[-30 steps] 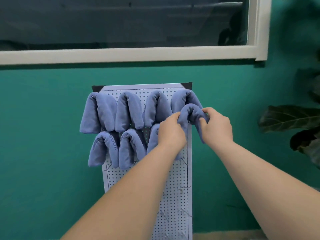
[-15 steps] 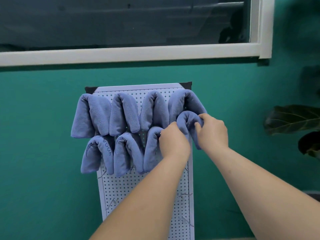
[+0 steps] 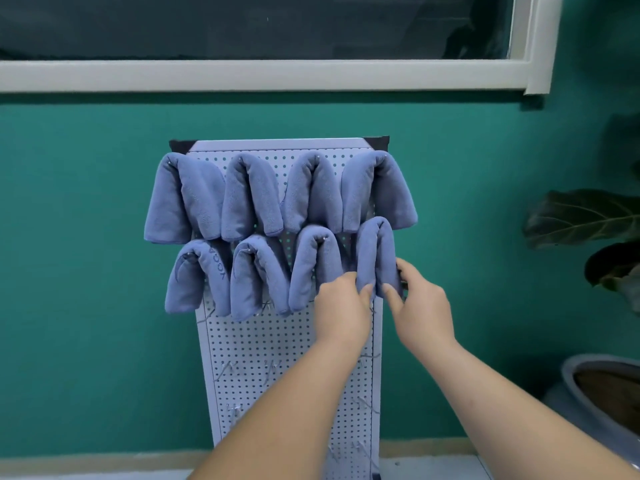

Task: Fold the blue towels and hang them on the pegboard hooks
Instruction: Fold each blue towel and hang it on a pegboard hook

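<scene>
A: Step in hand?
B: Settling the folded blue microfibre towel (image 3: 375, 258) at the right end of the lower row on the white perforated pegboard (image 3: 294, 358).
A: Fingers?
B: Pinching the left flap's hem with the left hand (image 3: 341, 303), gripping the right flap's with the right hand (image 3: 420, 306); draped just above both.
A: Next?
B: Probably releasing evenly, then filling the bare wire hooks (image 3: 270, 367) below.

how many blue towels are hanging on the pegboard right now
8. Four top-row towels hang side by side on the pegboard; four bottom-row towels below them, the rightmost gripped by the left hand and right hand. None seems hidden.
</scene>
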The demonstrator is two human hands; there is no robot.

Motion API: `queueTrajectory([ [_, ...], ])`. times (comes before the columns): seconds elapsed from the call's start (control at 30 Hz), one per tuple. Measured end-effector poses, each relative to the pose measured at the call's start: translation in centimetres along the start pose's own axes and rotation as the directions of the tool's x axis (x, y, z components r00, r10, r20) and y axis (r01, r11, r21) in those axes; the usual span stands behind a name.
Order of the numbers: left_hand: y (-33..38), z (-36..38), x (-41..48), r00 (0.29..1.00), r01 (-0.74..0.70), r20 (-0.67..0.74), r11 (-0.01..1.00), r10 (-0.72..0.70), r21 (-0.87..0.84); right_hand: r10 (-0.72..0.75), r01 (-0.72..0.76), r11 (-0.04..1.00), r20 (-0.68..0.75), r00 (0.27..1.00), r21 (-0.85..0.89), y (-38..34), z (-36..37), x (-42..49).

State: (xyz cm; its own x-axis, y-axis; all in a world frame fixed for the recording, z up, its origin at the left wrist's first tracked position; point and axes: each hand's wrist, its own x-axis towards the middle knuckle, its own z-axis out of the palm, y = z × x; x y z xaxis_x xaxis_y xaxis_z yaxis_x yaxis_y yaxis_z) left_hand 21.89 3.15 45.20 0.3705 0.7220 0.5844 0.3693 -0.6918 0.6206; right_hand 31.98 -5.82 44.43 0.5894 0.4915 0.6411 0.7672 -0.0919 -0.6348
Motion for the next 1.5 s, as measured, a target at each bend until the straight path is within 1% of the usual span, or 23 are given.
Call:
queueTrajectory([
  [0.07,-1.4,0.2,-1.8,1.0,0.012,0.002,0.998,-0.012,-0.054,0.016,-0.016,1.0,-0.001,1.0,-0.014,0.5,0.3,-2.2],
  [0.13,-3.4,0.7,-4.4,0.999,0.043,0.017,0.996,-0.042,-0.084,0.065,-0.065,0.997,0.002,0.998,-0.053,1.5,0.9,-4.8],
  [0.23,-7.3,1.4,-9.3,0.988,0.094,0.134,0.992,-0.082,-0.086,0.115,-0.11,0.99,0.052,0.992,-0.091,3.8,2.4,-9.8],
  [0.37,-13.7,2.1,-17.4,0.94,0.142,0.317,0.99,-0.129,-0.016,0.174,-0.15,0.979,0.185,0.967,-0.138,6.8,4.4,-18.2],
  [0.47,-19.0,2.2,-23.7,0.866,0.215,0.452,0.975,-0.216,0.053,0.252,-0.192,0.961,0.342,0.905,-0.2,9.2,6.0,-24.8],
  [0.53,-22.5,2.3,-27.9,0.813,0.265,0.514,0.96,-0.274,0.093,0.301,-0.194,0.945,0.464,0.833,-0.264,10.9,7.1,-28.8],
  [0.6,-25.3,2.1,-31.9,0.747,0.329,0.569,0.935,-0.343,0.133,0.358,-0.186,0.924,0.582,0.73,-0.335,12.4,8.0,-32.3],
  [0.7,-28.6,1.7,-37.2,0.645,0.393,0.63,0.895,-0.432,0.211,0.428,-0.178,0.897,0.699,0.572,-0.404,14.5,9.3,-37.1],
  [0.77,-30.3,1.6,-40.0,0.608,0.401,0.643,0.879,-0.465,0.256,0.469,-0.188,0.881,0.744,0.476,-0.435,15.7,10.1,-40.2],
  [0.83,-31.6,1.5,-42.7,0.575,0.416,0.663,0.869,-0.479,0.268,0.508,-0.179,0.861,0.782,0.362,-0.476,16.4,10.6,-43.3],
  [0.93,-33.2,1.3,-46.0,0.503,0.412,0.69,0.846,-0.52,0.338,0.527,-0.126,0.85,0.826,0.199,-0.512,17.2,11.3,-47.3],
  [0.97,-33.9,1.4,-46.8,0.492,0.4,0.69,0.842,-0.531,0.363,0.524,-0.105,0.852,0.837,0.161,-0.513,17.2,11.6,-48.3],
  [1.0,-34.4,1.6,-47.4,0.487,0.389,0.687,0.839,-0.539,0.382,0.521,-0.095,0.854,0.842,0.14,-0.512,17.1,12.0,-49.1],
  [1.17,-36.0,2.7,-47.0,0.46,0.312,0.696,0.834,-0.551,0.455,0.474,-0.092,0.88,0.868,0.148,-0.465,16.4,13.7,-50.3],
  [1.27,-36.9,3.4,-46.0,0.44,0.294,0.685,0.815,-0.58,0.5,0.459,-0.111,0.888,0.871,0.177,-0.446,16.9,14.5,-49.8],
  [1.37,-37.9,3.7,-45.3,0.349,0.292,0.697,0.78,-0.626,0.554,0.464,-0.16,0.885,0.859,0.217,-0.438,17.6,15.2,-49.3],
  [1.43,-38.6,3.8,-45.0,0.281,0.242,0.714,0.767,-0.641,0.594,0.465,-0.174,0.884,0.855,0.23,-0.434,17.9,15.5,-49.0],
  [1.5,-39.2,4.0,-44.7,0.24,0.18,0.724,0.762,-0.647,0.622,0.462,-0.193,0.885,0.854,0.24,-0.424,18.2,15.8,-48.7],
])
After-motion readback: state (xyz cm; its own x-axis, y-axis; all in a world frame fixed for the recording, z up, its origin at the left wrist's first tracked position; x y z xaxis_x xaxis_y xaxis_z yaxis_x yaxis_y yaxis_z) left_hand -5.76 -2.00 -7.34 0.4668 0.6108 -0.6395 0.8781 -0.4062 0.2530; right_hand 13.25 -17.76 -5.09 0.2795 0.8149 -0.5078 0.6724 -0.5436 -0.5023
